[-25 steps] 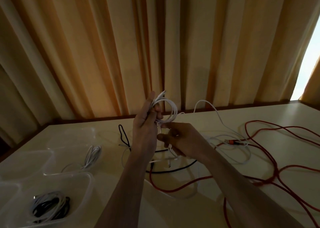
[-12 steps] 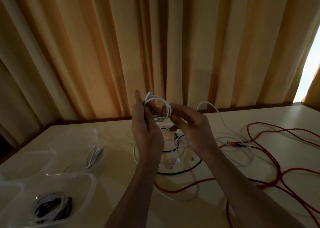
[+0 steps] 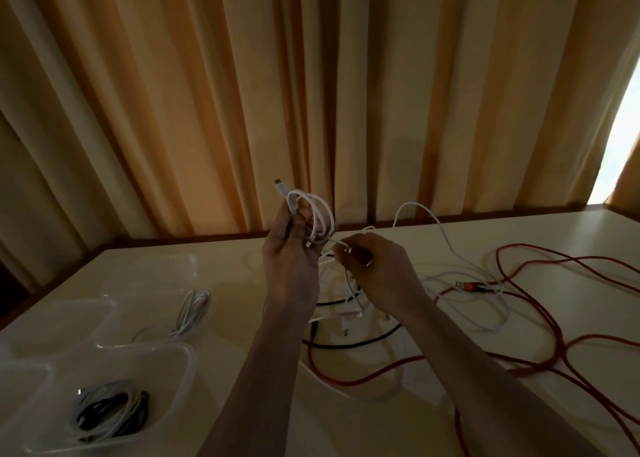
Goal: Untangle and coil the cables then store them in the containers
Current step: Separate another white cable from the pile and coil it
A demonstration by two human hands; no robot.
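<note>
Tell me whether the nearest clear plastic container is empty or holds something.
Holds something. The nearest clear plastic container has a coiled bundle of black and white cables lying inside it.

body: two bare forearms, no sleeves | left hand point(image 3: 291, 266): no rings, no watch, no glove | right hand point(image 3: 381, 273): equally unadorned

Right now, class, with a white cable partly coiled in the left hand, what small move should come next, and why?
Probably the right hand should wrap another loop of the white cable onto the coil that the left hand grips. The right hand pinches the strand just beside the coil, and more white cable trails down to the table, so the coil seems unfinished.
</note>
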